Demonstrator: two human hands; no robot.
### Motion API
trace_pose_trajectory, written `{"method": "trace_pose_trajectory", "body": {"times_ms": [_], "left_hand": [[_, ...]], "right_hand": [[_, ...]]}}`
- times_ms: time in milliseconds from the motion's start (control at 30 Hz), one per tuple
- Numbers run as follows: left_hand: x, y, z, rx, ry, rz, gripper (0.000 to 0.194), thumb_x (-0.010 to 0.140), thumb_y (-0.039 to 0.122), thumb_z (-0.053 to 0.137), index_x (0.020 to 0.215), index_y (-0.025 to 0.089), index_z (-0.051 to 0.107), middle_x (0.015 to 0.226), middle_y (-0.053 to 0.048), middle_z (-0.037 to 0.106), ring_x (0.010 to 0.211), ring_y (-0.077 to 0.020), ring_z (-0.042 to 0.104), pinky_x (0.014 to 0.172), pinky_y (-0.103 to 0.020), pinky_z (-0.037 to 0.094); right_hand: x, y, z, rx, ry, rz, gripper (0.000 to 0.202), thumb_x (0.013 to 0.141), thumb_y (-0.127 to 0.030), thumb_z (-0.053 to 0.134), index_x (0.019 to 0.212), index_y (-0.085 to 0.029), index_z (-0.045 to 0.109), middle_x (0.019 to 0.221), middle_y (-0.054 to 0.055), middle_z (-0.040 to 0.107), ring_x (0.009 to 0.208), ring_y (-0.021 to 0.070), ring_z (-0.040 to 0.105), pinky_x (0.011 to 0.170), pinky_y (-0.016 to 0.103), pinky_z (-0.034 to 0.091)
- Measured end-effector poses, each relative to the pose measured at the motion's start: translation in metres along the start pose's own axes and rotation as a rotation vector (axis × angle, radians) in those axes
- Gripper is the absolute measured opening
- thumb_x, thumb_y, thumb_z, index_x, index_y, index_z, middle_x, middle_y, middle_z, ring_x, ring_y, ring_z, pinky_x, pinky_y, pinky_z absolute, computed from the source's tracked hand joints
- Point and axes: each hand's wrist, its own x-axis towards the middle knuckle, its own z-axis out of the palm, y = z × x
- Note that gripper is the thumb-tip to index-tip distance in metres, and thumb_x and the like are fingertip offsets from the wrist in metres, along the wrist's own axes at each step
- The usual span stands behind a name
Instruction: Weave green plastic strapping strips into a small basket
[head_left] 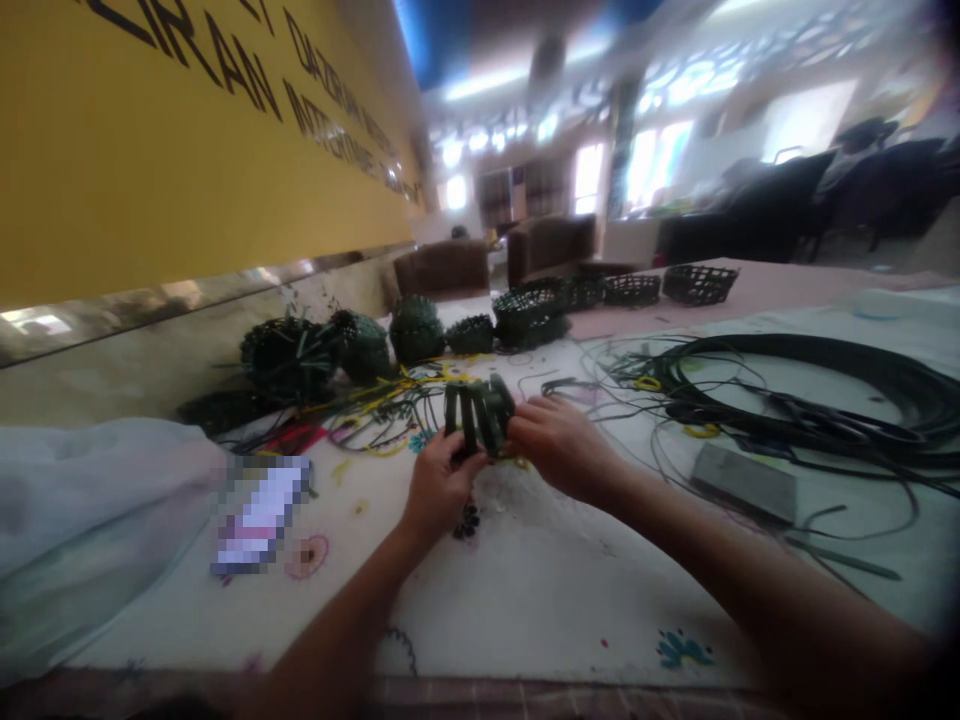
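A small dark green woven basket (471,415), with upright strips spaced apart, is held just above the table between my two hands. My left hand (442,480) grips its lower left side, thumb and fingers closed around the strips. On the opposite side, my right hand (559,440) has its fingers pinched together at the basket's right edge. Whether a separate strip lies in that pinch is too blurred to tell. Thin green and yellow strips (390,390) lie loosely behind the basket.
Several finished-looking green baskets (417,330) line the table's back. At right lie a large coil of dark green strips (817,350), a grey block (742,483) and dark scissors (840,412). A whitish plastic bag (97,530) stands at left, on the flowered tablecloth (570,600).
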Motion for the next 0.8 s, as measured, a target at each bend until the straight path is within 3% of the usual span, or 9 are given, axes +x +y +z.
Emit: {"method": "trace_pose_trajectory", "body": {"times_ms": [267, 433, 533, 800], "left_hand": [[0.001, 0.0, -0.003, 0.054, -0.052, 0.092, 0.015, 0.084, 0.028, 0.058, 0.077, 0.016, 0.065, 0.09, -0.005, 0.052, 0.06, -0.01, 0.055, 0.048, -0.021, 0.049], [0.003, -0.004, -0.004, 0.125, 0.061, 0.125, 0.013, 0.082, 0.026, 0.06, 0.074, 0.016, 0.064, 0.086, -0.005, 0.056, 0.068, -0.0134, 0.059, 0.062, -0.025, 0.053], [0.007, -0.009, -0.012, 0.183, 0.144, 0.124, 0.015, 0.082, 0.027, 0.059, 0.074, 0.016, 0.064, 0.086, -0.004, 0.056, 0.072, -0.0146, 0.06, 0.067, -0.027, 0.052], [0.02, -0.015, -0.036, 0.356, 0.345, 0.176, 0.016, 0.084, 0.029, 0.056, 0.079, 0.016, 0.064, 0.09, -0.006, 0.056, 0.076, -0.0167, 0.06, 0.071, -0.029, 0.049]], "right_hand": [[0.0, 0.016, -0.004, -0.08, -0.018, -0.065, 0.031, 0.094, -0.035, 0.054, 0.067, -0.019, 0.052, 0.063, 0.001, 0.056, 0.062, 0.0158, 0.046, 0.065, 0.031, 0.026], [0.001, 0.025, -0.009, -0.121, -0.142, -0.03, 0.015, 0.09, -0.015, 0.055, 0.075, -0.018, 0.056, 0.067, 0.001, 0.059, 0.062, 0.0156, 0.048, 0.066, 0.03, 0.027], [-0.002, 0.039, -0.014, -0.245, -0.164, 0.076, 0.018, 0.086, -0.003, 0.049, 0.079, -0.017, 0.058, 0.067, 0.002, 0.059, 0.061, 0.0159, 0.049, 0.066, 0.03, 0.027], [-0.02, 0.091, -0.026, -0.444, 0.043, 0.531, 0.011, 0.083, -0.016, 0.048, 0.079, -0.017, 0.059, 0.076, 0.008, 0.064, 0.071, 0.0205, 0.052, 0.067, 0.032, 0.029]]}}
